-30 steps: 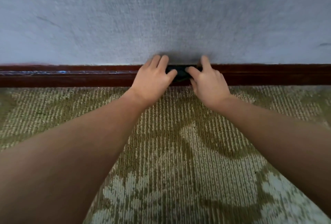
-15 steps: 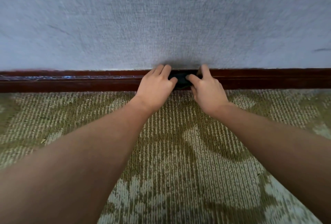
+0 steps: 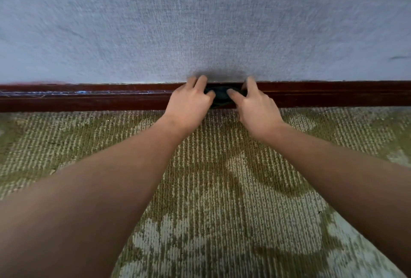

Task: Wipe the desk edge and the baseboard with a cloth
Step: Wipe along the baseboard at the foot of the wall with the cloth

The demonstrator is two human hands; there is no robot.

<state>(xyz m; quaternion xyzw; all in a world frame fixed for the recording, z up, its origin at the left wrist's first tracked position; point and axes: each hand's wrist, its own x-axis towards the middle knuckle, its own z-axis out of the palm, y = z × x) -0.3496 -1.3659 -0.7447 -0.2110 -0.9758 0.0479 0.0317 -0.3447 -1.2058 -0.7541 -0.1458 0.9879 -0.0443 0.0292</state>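
A dark cloth (image 3: pixel 220 97) is pressed against the baseboard (image 3: pixel 89 97) by both hands, at the foot of the wall (image 3: pixel 200 22). The left hand (image 3: pixel 189 104) is curled over the cloth's left end, the right hand (image 3: pixel 255 108) over its right end, thumbs lying on its front. Compared with half a second ago, the hands and cloth are seen slightly further right along the baseboard, the grip unchanged. The forearms are stretched out above the carpet (image 3: pixel 222 188). The fingers are blurred.
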